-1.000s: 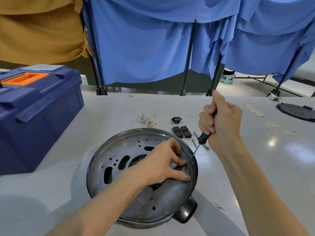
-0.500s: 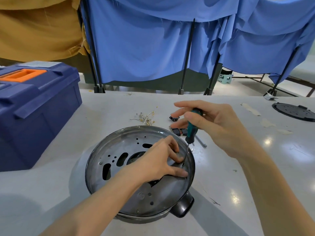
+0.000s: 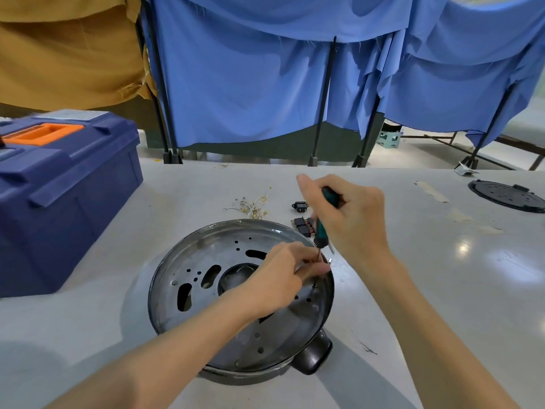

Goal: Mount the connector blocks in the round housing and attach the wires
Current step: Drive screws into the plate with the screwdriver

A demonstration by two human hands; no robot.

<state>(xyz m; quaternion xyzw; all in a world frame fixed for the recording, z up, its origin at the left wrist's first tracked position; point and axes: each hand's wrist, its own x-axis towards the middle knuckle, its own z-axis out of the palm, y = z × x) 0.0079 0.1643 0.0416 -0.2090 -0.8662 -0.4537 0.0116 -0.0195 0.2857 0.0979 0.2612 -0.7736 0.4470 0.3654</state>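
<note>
Close inside housing [image 3: 203, 255] rim, screwdriver [image 3: 320, 232].

Legible text, brands, numbers, signs: none.

Pale rectangular label [image 3: 72, 114] on the lid of the dark blue plastic toolbox with orange handle [image 3: 67, 187], at ten o'clock on the pale grey worktop [image 3: 442, 290]: print too small to read.

Faint stamped mark [image 3: 243, 338] at six o'clock on the round grey metal housing plate [image 3: 188, 255]: blurred, not legible.

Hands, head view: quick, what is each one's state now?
Left hand: fingers curled by the screwdriver shaft; hold cannot be told.
Right hand: gripping the screwdriver.
</note>
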